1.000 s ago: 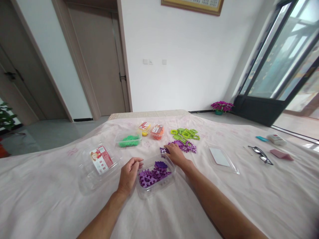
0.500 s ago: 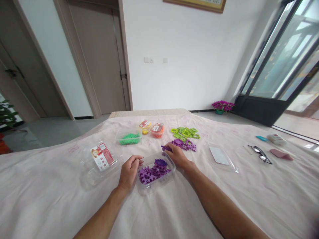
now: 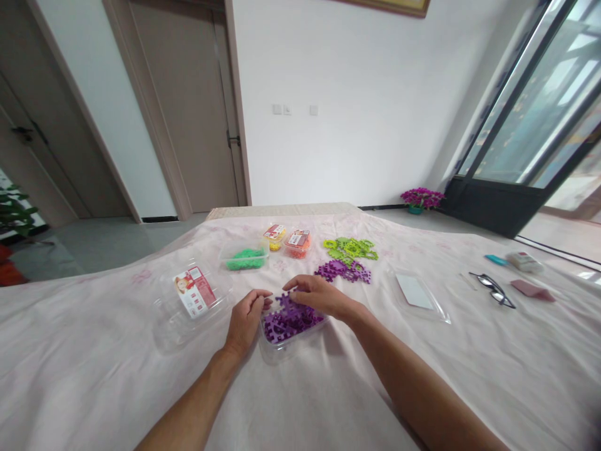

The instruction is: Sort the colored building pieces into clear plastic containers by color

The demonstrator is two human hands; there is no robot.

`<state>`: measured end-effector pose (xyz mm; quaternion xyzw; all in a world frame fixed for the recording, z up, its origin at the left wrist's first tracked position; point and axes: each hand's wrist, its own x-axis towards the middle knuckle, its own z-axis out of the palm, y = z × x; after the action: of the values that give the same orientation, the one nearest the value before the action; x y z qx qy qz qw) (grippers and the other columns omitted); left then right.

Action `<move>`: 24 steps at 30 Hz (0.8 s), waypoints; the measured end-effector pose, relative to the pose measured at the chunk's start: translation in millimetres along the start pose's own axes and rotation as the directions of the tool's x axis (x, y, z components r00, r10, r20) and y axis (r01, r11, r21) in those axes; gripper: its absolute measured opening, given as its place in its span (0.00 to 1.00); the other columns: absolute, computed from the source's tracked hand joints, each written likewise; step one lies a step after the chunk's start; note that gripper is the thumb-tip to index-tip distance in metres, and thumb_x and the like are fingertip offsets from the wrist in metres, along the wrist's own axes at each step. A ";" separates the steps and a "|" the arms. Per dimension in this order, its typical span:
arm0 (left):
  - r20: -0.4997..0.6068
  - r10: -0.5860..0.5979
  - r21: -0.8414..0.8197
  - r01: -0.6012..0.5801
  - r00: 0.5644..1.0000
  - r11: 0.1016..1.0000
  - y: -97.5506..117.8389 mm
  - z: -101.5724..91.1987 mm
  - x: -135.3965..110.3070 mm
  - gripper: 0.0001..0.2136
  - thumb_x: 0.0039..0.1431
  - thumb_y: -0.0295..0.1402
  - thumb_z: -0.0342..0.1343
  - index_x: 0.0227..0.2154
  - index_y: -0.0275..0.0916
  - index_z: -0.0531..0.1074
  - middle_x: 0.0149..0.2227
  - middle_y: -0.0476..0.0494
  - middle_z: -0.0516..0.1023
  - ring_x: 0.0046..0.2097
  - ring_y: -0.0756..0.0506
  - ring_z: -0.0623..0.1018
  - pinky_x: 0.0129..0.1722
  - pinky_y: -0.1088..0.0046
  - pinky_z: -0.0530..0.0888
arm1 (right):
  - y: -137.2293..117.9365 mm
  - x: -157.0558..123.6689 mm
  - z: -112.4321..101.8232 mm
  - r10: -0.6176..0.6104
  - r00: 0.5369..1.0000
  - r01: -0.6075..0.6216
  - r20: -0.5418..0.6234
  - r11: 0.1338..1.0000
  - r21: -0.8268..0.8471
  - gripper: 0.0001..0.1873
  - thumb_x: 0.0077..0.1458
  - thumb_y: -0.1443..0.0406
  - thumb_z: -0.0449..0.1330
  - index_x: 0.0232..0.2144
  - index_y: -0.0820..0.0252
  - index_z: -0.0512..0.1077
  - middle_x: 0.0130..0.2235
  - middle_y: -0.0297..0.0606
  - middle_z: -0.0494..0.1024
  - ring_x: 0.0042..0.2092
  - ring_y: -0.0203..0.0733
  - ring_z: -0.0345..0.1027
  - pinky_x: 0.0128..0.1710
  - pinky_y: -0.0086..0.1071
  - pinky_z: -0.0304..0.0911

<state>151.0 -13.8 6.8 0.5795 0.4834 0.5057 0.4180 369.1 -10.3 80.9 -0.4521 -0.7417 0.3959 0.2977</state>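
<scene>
A clear plastic box (image 3: 277, 356) sits in front of me with several purple toothed plastic pieces (image 3: 282, 329) inside. My left hand (image 3: 248, 316) is closed at the box's left rim, its fingers bent against the edge. Over the far side of the box, my right hand (image 3: 319, 294) has its thumb and fingers on a lighter purple toothed piece (image 3: 285, 303), which stands above the others. Just beyond that hand lies a loose purple pile (image 3: 345, 271), and farther back is a pile of lime-green pieces (image 3: 352, 249).
A box of green pieces (image 3: 246, 258), a yellow-filled box (image 3: 275, 238) and an orange-filled box (image 3: 297, 244) stand behind. A labelled clear container (image 3: 193, 294) lies left. To the right are a clear lid (image 3: 417, 293), glasses (image 3: 493, 288) and a pink cloth (image 3: 531, 290).
My right hand has moved left and nearer, from beside the purple pile to over the box, bringing a purple piece. The left hand stays at the rim. The view has shifted slightly.
</scene>
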 end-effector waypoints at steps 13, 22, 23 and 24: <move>0.047 0.034 0.071 -0.037 0.998 0.997 7.0 -1.3 -2.3 0.16 0.62 0.43 0.50 0.42 0.39 0.78 0.36 0.43 0.83 0.41 0.41 0.81 0.45 0.65 0.74 | -8.3 -11.1 4.0 0.011 0.929 0.031 0.369 0.994 -0.106 0.11 0.50 0.67 0.64 0.38 0.58 0.80 0.32 0.30 0.81 0.31 0.34 0.70 0.30 0.23 0.60; 0.140 0.050 0.074 -0.061 0.989 0.995 8.9 -1.7 -1.2 0.17 0.58 0.41 0.56 0.46 0.40 0.76 0.43 0.43 0.83 0.45 0.41 0.81 0.46 0.69 0.74 | -8.1 -7.6 4.7 -0.084 0.970 0.106 0.227 0.991 -0.084 0.13 0.53 0.68 0.60 0.40 0.58 0.81 0.35 0.32 0.82 0.34 0.36 0.72 0.34 0.26 0.64; 0.146 0.040 0.059 -0.049 0.988 0.997 8.0 -1.3 -1.0 0.17 0.57 0.41 0.56 0.46 0.39 0.76 0.43 0.42 0.83 0.46 0.41 0.81 0.46 0.69 0.74 | -6.5 -5.8 1.1 -0.083 0.985 0.098 0.151 0.991 -0.092 0.12 0.54 0.68 0.59 0.39 0.59 0.81 0.34 0.33 0.82 0.33 0.36 0.72 0.34 0.26 0.64; 0.149 0.032 0.046 -0.039 0.988 0.998 7.2 -0.8 -0.8 0.16 0.57 0.40 0.56 0.46 0.39 0.76 0.43 0.42 0.83 0.46 0.41 0.81 0.46 0.68 0.75 | -3.8 -3.8 -3.5 -0.082 0.995 0.087 0.051 0.989 -0.120 0.12 0.55 0.68 0.59 0.38 0.59 0.80 0.33 0.33 0.82 0.33 0.36 0.72 0.33 0.26 0.63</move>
<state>151.1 -15.9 13.7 0.6340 0.4526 0.4569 0.4295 371.8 -13.7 85.7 -0.4284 -0.7897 0.3473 0.2688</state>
